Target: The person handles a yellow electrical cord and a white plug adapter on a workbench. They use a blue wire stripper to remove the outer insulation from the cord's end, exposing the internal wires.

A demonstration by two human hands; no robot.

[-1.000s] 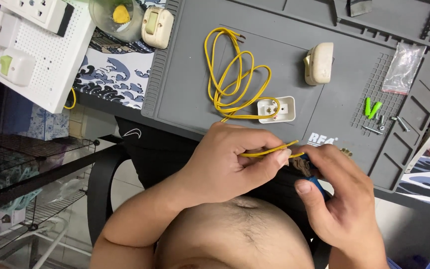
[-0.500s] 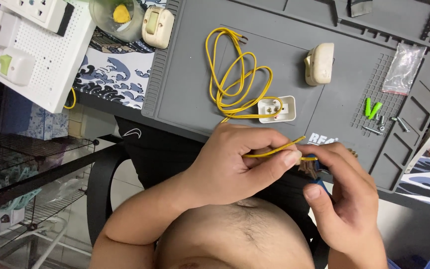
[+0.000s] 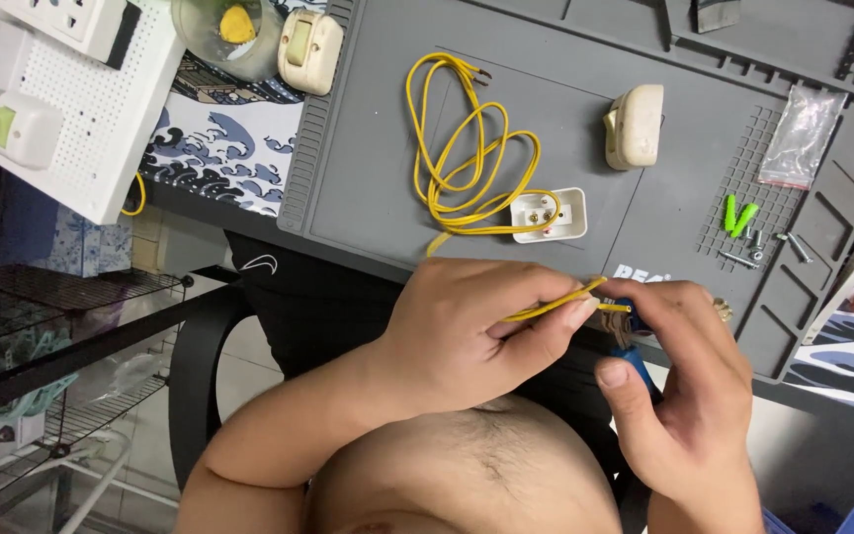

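left hand [image 3: 467,331] pinches a yellow wire [image 3: 555,302]; right hand [image 3: 689,396] grips a blue-handled tool [image 3: 635,341], both at the grey mat's [image 3: 368,129] near edge.

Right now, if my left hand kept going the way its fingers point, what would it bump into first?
Your left hand, pinching the yellow wire, points toward your right hand. It would likely meet the blue-handled tool held there first, though depth is hard to judge.

A white pegboard [image 3: 71,129], cream switch [image 3: 635,126] and green wall plugs [image 3: 738,215] lie around.
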